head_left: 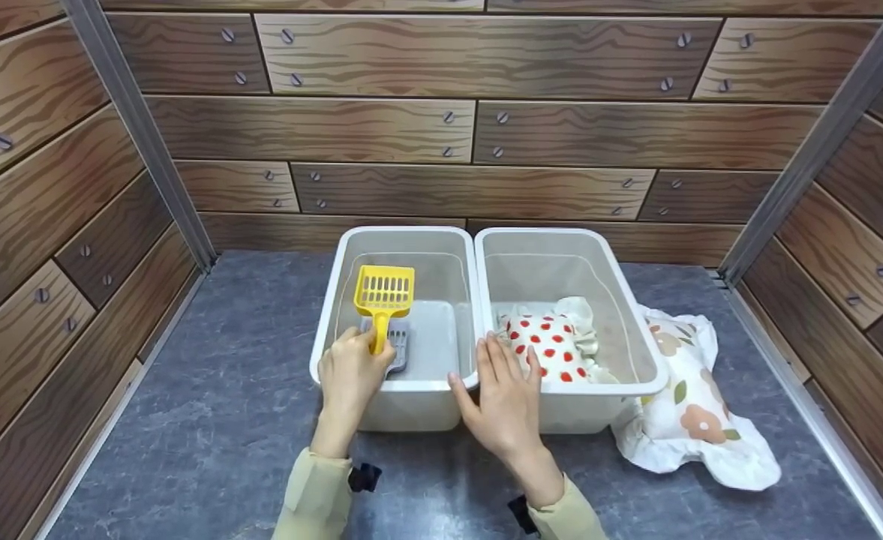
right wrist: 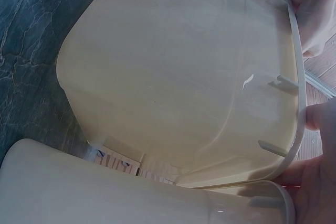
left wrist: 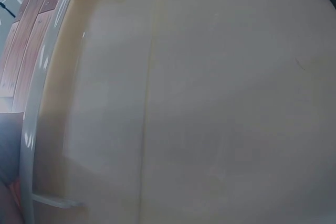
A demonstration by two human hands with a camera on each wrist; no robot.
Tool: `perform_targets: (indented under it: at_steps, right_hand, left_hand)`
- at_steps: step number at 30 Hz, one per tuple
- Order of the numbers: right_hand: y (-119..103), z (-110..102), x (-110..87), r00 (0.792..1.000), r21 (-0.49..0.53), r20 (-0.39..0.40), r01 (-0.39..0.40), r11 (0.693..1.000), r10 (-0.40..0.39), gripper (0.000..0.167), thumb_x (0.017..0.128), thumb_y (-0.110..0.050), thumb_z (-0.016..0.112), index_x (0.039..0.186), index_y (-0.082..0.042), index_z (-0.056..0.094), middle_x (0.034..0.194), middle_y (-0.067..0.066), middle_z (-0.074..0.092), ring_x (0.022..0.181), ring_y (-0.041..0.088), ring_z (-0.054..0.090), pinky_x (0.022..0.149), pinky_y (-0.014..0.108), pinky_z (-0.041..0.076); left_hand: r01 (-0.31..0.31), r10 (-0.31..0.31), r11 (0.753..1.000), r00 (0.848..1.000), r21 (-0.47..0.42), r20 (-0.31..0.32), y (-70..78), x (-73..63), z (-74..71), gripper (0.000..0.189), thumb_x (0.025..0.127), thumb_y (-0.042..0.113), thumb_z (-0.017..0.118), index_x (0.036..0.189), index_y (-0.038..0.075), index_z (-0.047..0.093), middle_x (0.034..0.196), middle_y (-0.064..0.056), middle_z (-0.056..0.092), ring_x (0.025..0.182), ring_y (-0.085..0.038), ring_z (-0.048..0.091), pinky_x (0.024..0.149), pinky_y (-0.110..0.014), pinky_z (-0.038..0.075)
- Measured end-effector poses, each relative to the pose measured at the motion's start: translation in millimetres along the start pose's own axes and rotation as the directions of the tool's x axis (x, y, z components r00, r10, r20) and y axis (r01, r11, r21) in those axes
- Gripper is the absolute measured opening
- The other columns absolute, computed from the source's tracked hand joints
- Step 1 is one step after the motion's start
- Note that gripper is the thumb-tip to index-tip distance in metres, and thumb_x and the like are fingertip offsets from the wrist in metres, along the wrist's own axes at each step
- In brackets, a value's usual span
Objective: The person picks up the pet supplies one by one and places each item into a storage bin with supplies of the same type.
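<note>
My left hand (head_left: 352, 371) grips the handle of a yellow litter scoop (head_left: 385, 289), its slotted head raised over the left bin (head_left: 411, 405). Inside that bin lies a grey slotted scoop (head_left: 399, 349), partly hidden behind the hand and the yellow handle. My right hand (head_left: 507, 401) rests at the front rims where the two bins meet, its fingers stretched forward and its thumb on the left bin's corner. Just beyond those fingers, a white cushion with red strawberry-like spots (head_left: 554, 349) lies in the right bin (head_left: 580, 412). In the right wrist view, the thumb (right wrist: 313, 116) touches the rim.
On the right, a white pillow with a flower pattern (head_left: 692, 397) lies against the right bin's outer side. Wood-patterned walls (head_left: 381, 127) enclose the dark marbled table (head_left: 208, 405) at the back and both sides.
</note>
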State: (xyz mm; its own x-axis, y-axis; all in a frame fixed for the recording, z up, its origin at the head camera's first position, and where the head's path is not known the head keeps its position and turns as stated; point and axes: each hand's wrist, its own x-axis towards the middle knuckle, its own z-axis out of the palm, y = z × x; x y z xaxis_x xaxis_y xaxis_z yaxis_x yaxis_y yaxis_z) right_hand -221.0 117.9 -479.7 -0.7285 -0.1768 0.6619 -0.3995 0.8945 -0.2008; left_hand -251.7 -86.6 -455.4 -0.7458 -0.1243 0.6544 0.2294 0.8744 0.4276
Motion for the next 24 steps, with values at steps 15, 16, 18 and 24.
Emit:
perform_targets:
  at_steps: [15,16,18,24]
  right_hand:
    - [0,0,0.5,1.0,0.0,0.015,-0.011,1.0,0.011,0.062,0.09,-0.043,0.061,0.128,0.006,0.06,0.135,0.021,0.057,0.127,0.036,0.051,0.111,0.061,0.02]
    - [0,0,0.4,1.0,0.0,0.015,-0.011,1.0,0.011,0.062,0.09,-0.043,0.061,0.128,0.006,0.06,0.134,0.021,0.057,0.127,0.036,0.051,0.111,0.061,0.021]
    - [0,0,0.5,1.0,-0.001,0.013,-0.009,1.0,0.009,0.062,0.091,-0.043,0.061,0.128,0.006,0.06,0.134,0.021,0.058,0.127,0.035,0.051,0.11,0.061,0.021]
    - [0,0,0.8,1.0,0.0,0.017,-0.01,1.0,0.01,0.062,0.091,-0.042,0.061,0.129,0.006,0.059,0.134,0.021,0.057,0.127,0.036,0.051,0.11,0.062,0.021]
  left_hand:
    - [0.082,-0.077,0.996,0.986,-0.032,0.148,0.8,5.6,-3.4,0.03,0.074,0.012,0.071,0.051,0.011,0.052,0.058,-0.003,0.046,0.05,-0.019,0.041,0.045,-0.038,0.037]
    - [0.081,-0.075,0.996,0.986,-0.034,0.148,0.9,5.9,-3.5,0.029,0.074,0.012,0.071,0.051,0.011,0.052,0.058,-0.003,0.046,0.05,-0.019,0.041,0.045,-0.037,0.037]
    - [0.085,-0.078,0.996,0.985,-0.038,0.152,1.4,6.3,-4.0,0.028,0.074,0.011,0.071,0.052,0.01,0.054,0.058,-0.003,0.046,0.05,-0.019,0.041,0.045,-0.037,0.037]
    - [0.122,-0.108,0.991,0.97,-0.053,0.219,-1.9,11.2,-6.6,0.031,0.074,0.01,0.072,0.051,0.012,0.051,0.058,-0.002,0.046,0.051,-0.017,0.041,0.045,-0.033,0.034]
